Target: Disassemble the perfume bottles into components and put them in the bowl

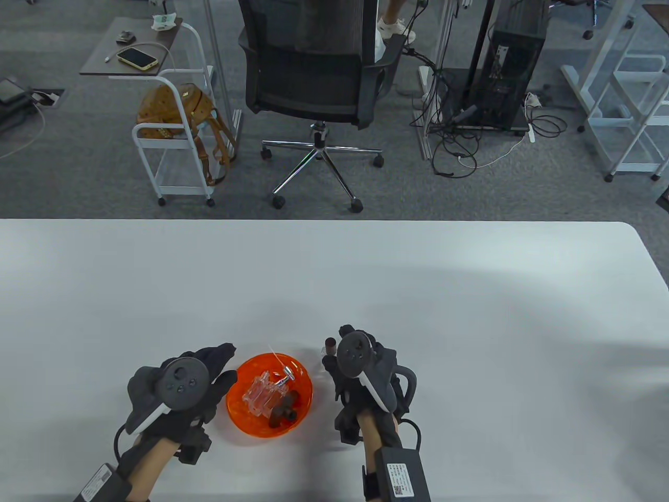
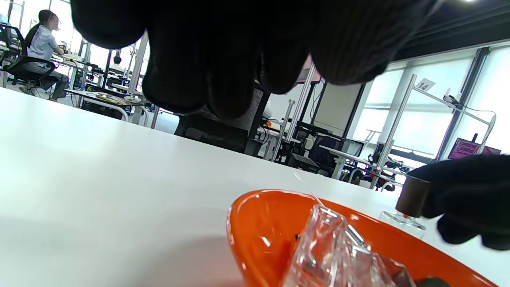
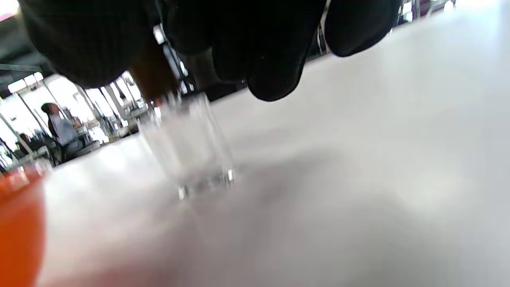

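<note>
A small clear glass perfume bottle [image 3: 187, 147] stands upright on the white table [image 1: 470, 314], just to the right of the orange bowl [image 1: 245, 418], with its dark brown cap [image 2: 412, 196] on top. The right hand [image 1: 360, 376] has its fingers curled round the cap and the top of the bottle. The left hand [image 1: 177, 392] hovers beside the bowl's left rim, fingers loosely bent and holding nothing. The bowl already holds clear glass pieces [image 1: 264, 392] and dark caps [image 1: 285, 410]. The bottle looks light, hard and smooth, so likely slippery and breakable if it tips; the safer hold is probably round the glass body with one hand while the other pulls the cap straight up.
</note>
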Demonstrator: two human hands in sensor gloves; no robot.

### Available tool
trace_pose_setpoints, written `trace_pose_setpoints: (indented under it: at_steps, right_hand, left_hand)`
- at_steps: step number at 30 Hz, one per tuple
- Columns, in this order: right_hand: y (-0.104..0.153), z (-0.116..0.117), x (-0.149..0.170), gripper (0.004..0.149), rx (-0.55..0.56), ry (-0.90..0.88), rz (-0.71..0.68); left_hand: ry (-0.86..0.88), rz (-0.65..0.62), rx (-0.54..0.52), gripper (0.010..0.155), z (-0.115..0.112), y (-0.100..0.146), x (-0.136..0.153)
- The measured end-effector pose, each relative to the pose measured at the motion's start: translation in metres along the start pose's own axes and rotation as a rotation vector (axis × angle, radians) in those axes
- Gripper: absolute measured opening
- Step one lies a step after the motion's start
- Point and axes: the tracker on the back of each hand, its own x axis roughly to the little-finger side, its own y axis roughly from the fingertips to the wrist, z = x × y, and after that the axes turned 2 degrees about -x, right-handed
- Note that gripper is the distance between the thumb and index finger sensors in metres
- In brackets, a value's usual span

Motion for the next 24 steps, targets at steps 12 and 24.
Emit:
trace_pose_setpoints:
  at_steps: [12, 24]
  right_hand:
    - [-0.007, 0.005, -0.002, 0.057, 0.103, 0.043, -0.003]
    - [0.04, -0.038, -0.04, 0.057, 0.153, -0.064, -0.248]
  left_hand:
    - [-0.008, -0.026, 0.025, 0.061, -0.006, 0.0, -0.001]
    - [0.027, -0.073, 0.011, 0.061, -0.007, 0.003, -0.006]
